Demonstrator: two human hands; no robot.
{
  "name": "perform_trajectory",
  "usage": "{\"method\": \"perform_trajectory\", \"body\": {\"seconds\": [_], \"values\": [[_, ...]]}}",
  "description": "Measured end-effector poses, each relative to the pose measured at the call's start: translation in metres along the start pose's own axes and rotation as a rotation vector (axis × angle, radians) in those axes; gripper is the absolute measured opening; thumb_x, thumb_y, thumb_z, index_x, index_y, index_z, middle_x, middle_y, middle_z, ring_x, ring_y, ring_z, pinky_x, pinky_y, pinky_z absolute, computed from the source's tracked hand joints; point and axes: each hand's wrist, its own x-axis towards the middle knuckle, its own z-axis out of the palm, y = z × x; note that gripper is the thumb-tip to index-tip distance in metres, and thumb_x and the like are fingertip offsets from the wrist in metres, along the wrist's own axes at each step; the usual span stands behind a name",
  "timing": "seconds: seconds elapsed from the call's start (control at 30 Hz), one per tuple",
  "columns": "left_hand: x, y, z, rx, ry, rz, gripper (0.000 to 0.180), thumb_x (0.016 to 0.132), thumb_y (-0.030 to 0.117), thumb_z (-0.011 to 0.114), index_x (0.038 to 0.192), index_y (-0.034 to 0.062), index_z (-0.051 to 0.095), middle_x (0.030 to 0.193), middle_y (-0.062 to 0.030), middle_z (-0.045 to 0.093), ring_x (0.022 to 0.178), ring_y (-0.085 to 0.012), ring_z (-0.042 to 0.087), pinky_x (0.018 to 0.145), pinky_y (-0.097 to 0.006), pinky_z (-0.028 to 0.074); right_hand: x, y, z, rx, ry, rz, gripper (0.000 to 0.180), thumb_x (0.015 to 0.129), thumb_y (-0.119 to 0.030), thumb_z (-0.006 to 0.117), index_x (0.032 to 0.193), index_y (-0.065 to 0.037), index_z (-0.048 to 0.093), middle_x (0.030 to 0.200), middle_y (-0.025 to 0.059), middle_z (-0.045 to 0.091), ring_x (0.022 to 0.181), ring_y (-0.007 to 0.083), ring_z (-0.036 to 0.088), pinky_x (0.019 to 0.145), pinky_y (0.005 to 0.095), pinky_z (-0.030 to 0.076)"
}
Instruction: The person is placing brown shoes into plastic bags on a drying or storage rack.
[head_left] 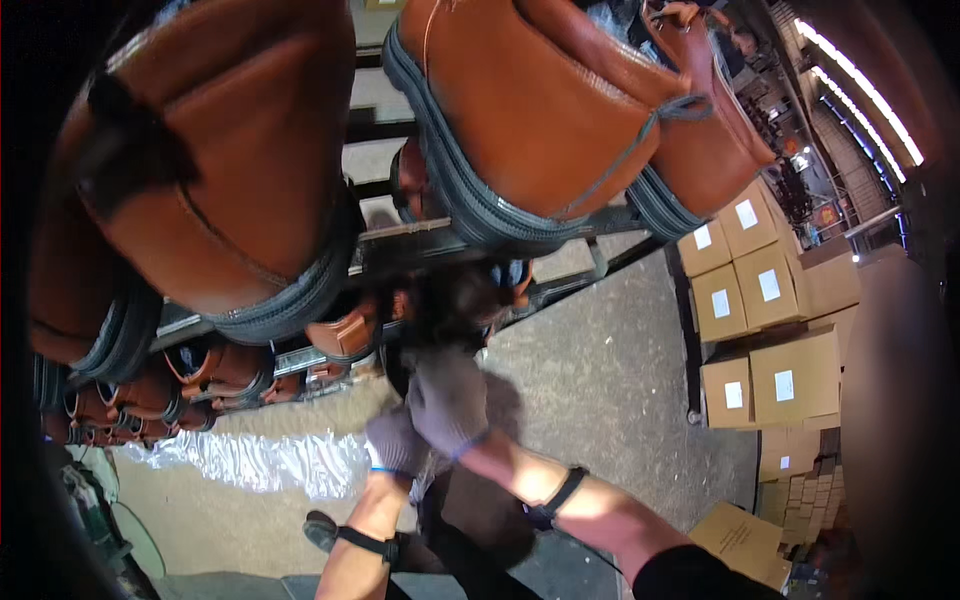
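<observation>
My right hand [450,402], in a grey knit glove, is closed and raised in front of the shoe rack. Just beside it, lower and to the left, is my left hand [394,442], also gloved and with its fingers curled. A dark brown-black thing [455,312] extends upward from the hands, too blurred and shaded to name. Above, brown leather shoes with thick dark soles stand on the rack: a large one [540,120] at the upper middle and another [250,190] at the upper left. A dark lace hangs from the upper middle shoe.
More brown shoes [225,368] fill the lower tiers of the metal rack [400,246]. Crumpled clear plastic [275,462] lies along its foot. Labelled cardboard boxes [768,285] are stacked at the right, another carton [738,540] below them. Concrete floor [610,370] lies between.
</observation>
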Motion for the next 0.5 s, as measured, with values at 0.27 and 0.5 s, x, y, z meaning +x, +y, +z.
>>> {"method": "perform_trajectory", "body": {"seconds": [0.27, 0.5], "values": [[0.041, 0.032, -0.026, 0.032, -0.124, -0.04, 0.02, 0.093, 0.026, 0.07, 0.105, 0.0106, 0.074, 0.088, -0.0188, 0.077, 0.076, -0.0402, 0.075, 0.064, -0.05, 0.059, 0.051, 0.025, -0.003, -0.087, -0.604, 0.112, 0.047, 0.1, -0.045, 0.062, 0.122, -0.006, 0.076, 0.121, 0.0223, 0.073, 0.116, 0.0416, 0.067, 0.101, 0.0545, 0.052], [0.06, 0.05, -0.061, -0.682, -0.007, 0.058, 0.049, 0.097, 0.008, 0.068, 0.143, 0.0017, 0.05, 0.104, -0.0229, 0.074, 0.092, -0.0425, 0.074, 0.08, -0.047, 0.059, -0.025, 0.052, -0.037, 0.305, -0.22, 0.029, 0.065, 0.085, -0.009, 0.081, 0.147, -0.015, 0.06, 0.116, 0.0156, 0.074, 0.105, 0.035, 0.073, 0.103, 0.0456, 0.058]]}}
